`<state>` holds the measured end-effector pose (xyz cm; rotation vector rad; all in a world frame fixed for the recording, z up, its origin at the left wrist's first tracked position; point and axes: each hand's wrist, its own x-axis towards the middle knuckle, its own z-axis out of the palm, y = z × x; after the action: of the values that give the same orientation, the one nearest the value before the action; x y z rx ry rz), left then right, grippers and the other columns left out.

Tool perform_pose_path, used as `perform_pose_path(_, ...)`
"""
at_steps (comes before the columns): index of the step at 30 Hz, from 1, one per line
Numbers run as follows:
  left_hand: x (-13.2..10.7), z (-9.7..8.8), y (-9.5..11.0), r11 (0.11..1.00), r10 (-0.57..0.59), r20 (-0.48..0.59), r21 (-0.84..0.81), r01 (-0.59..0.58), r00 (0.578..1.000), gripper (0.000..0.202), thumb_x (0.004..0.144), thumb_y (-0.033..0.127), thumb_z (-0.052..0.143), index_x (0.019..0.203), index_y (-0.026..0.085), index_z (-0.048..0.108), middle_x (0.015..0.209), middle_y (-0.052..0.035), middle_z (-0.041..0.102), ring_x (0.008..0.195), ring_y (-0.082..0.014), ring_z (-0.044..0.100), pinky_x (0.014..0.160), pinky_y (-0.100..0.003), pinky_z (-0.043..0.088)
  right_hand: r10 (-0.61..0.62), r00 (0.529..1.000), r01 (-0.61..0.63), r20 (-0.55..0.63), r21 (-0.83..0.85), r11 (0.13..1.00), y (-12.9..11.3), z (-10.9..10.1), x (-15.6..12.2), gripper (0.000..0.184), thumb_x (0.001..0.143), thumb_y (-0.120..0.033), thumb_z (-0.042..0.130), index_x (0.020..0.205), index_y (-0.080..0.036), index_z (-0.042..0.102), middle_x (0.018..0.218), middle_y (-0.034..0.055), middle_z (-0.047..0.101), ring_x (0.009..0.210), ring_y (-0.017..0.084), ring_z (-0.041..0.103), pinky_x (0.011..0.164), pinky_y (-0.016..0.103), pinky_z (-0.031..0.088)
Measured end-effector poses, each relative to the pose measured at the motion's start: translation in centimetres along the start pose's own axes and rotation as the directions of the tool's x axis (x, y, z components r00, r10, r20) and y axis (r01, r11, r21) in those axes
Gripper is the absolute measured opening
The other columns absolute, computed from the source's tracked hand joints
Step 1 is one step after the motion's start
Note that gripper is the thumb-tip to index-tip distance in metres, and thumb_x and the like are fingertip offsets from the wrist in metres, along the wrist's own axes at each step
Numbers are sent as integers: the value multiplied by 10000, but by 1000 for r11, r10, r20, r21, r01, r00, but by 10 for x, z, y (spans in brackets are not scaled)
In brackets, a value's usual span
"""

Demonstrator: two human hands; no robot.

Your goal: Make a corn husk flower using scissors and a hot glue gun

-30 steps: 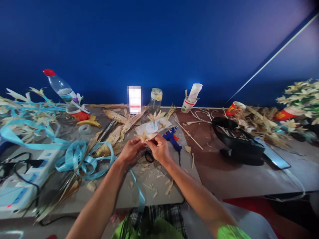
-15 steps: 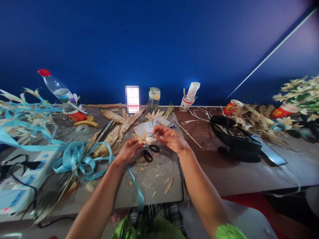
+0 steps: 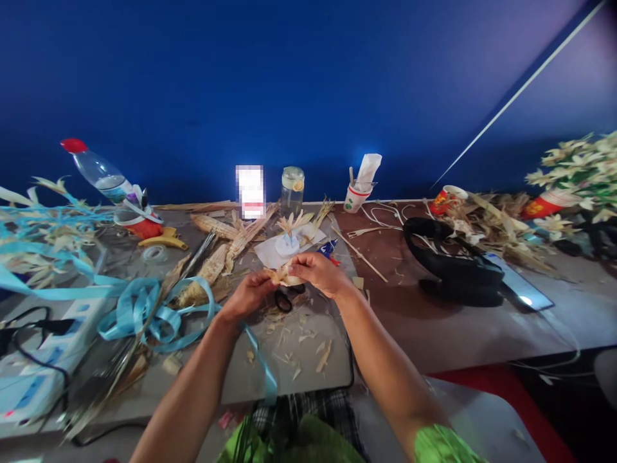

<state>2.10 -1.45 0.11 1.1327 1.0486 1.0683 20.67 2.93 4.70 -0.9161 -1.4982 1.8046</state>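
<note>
The left hand (image 3: 249,294) and right hand (image 3: 322,272) pinch a corn-husk flower (image 3: 284,278). Behind, a paper cup (image 3: 355,202) holds white paper (image 3: 370,168); rightward, brown tabletop (image 3: 402,312) stretches to its front edge.

the husk (image 3: 284,275) is pale straw, the ribbon (image 3: 127,310) light blue, the wall (image 3: 193,96) deep blue.

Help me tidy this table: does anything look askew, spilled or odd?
The red-capped bottle leans sharply at the back left, though the wide lens may exaggerate that. Blue ribbon sprawls in loose, tangled loops rather than a neat roll, and pale scraps lie scattered over the near part of the table.
</note>
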Motion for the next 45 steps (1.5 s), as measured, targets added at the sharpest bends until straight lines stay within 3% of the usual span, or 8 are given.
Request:
perform_pose_path(3,0,0,1,1000,23,58,13,-24,998,339,634,448,740,754,132,711,724,-57,669,644,-146,561,674,-274,435,16,998,-13,-63,48,999,1,0,1,319,577,-413,761,593,-122,630,511,-52,491,513,53,370,541,227,256)
perform_pose_path(6,0,-1,2,998,59,105,32,-63,993,314,673,433,717,762,132,715,759,-66,674,676,-151,568,704,-281,440,109,994,-100,-30,215,971,1,1,2,307,526,-383,790,580,-128,630,507,-38,537,505,62,417,540,229,286)
perform_pose_path(15,-3,0,7,996,90,37,-25,-89,995,253,644,394,750,671,146,707,697,-47,631,663,-141,539,681,-258,442,144,988,-151,51,477,866,7,6,2,273,487,-291,842,573,-144,630,539,-22,601,524,79,508,550,225,352)
perform_pose_path(25,-1,1,-1,995,55,-6,-82,-55,998,281,621,403,764,695,140,697,705,-49,651,656,-141,562,681,-264,463,132,989,-150,71,500,853,15,9,6,306,433,-293,870,576,-132,653,561,-11,597,566,90,524,578,228,362)
perform_pose_path(33,-1,-3,-10,988,17,65,-152,-7,998,282,626,401,763,763,159,715,767,-56,674,713,-154,584,737,-269,459,89,987,-142,134,461,876,12,8,4,375,579,-476,780,597,-138,618,575,-9,568,543,86,473,537,224,341)
perform_pose_path(38,-1,-4,-6,995,14,41,-100,-10,999,257,667,389,735,758,151,709,739,-40,662,676,-136,559,709,-262,439,4,989,-64,147,405,912,4,9,-2,419,579,-529,763,686,-150,623,732,9,595,605,91,490,544,213,335)
perform_pose_path(42,-3,-2,-1,997,13,3,-77,-13,1000,267,669,392,730,735,135,697,685,-30,635,620,-121,527,651,-250,417,33,997,-64,76,461,885,6,9,0,455,595,-573,726,758,-154,652,747,19,594,629,111,514,555,225,369)
perform_pose_path(45,-3,0,3,997,14,-35,-72,-16,999,275,655,402,736,696,135,686,639,-22,609,592,-114,504,626,-242,408,69,995,-18,-78,525,851,12,7,6,365,583,-427,770,809,-162,662,687,-4,584,588,94,492,548,221,375)
